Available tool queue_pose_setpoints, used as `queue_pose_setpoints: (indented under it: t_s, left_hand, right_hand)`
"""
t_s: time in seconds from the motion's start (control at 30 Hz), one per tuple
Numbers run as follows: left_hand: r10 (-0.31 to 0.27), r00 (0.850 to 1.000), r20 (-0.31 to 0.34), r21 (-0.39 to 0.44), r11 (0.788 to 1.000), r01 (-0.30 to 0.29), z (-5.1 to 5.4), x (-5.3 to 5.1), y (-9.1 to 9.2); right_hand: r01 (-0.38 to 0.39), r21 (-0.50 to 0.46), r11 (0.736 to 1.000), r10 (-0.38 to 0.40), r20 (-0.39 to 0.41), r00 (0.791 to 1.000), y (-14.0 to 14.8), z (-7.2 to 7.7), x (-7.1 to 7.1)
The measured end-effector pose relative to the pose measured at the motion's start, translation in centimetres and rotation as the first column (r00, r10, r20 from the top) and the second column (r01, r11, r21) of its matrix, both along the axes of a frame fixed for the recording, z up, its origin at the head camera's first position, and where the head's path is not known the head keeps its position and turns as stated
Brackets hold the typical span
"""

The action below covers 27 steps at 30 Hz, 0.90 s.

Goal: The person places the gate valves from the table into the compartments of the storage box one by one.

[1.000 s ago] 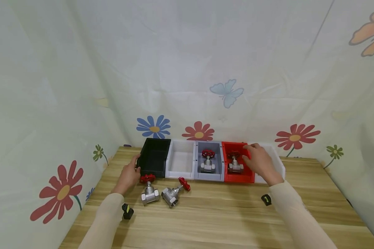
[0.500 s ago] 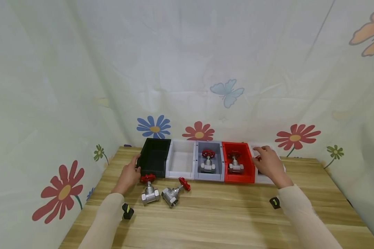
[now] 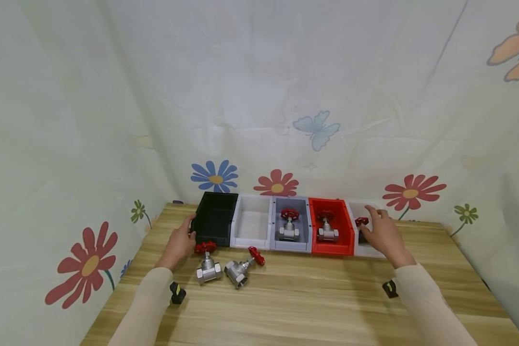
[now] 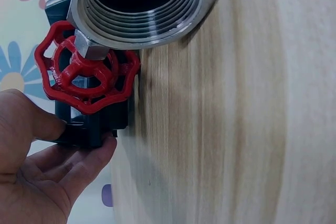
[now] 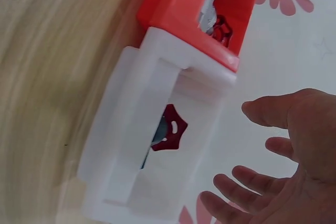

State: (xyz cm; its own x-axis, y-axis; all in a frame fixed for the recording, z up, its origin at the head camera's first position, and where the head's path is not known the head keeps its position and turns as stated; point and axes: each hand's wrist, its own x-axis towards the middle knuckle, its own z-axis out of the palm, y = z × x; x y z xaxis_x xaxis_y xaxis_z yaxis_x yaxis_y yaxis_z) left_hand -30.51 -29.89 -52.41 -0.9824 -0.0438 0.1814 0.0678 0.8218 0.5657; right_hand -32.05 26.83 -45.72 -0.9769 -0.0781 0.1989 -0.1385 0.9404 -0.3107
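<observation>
We see the nearest valve (image 5: 167, 134) inside the end white bin (image 5: 121, 124), its red handwheel showing but its body mostly hidden, so we cannot tell how squarely it sits. The right hand (image 3: 386, 235) is just beside it, fingers spread wide and holding nothing. Should that hand sweep inward, we think a fingertip could catch the handwheel and tip the valve.

Next along, the red bin (image 3: 333, 249) and the grey bin (image 3: 290, 245) each hold one seemingly upright valve, then come the middle white bin (image 3: 252, 221) and the black bin (image 3: 216, 218). The left hand (image 3: 179, 244) pinches the black bin's outer wall, thumb and fingers in a narrow grip; too hard a pull there might drag the row askew, if the bins are joined.

On the table (image 3: 311, 298) before the black bin are an upright-looking valve (image 3: 208, 270) and a tilted valve (image 3: 239, 274); we would worry about the left wrist bumping the closer one into its neighbour
</observation>
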Motion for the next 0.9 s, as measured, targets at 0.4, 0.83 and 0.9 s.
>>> queue_pose_setpoints:
  t_s: [0.4,0.83,0.9]
  left_hand:
    - [0.001,1.000,0.016,-0.002,1.000,-0.001,0.2,0.0,0.0]
    - [0.006,1.000,0.016,-0.001,1.000,-0.006,0.2,0.2,0.1]
    - [0.013,1.000,0.011,-0.001,1.000,-0.013,0.3,0.1,0.1]
  right_hand:
    - [-0.004,-0.004,1.000,0.004,-0.014,1.000,1.0,-0.8,0.0]
    - [0.051,-0.022,0.998,-0.052,-0.049,0.997,1.9,-1.3,0.6]
    - [0.055,-0.017,0.998,-0.056,-0.069,0.996,2.1,-1.2,0.6]
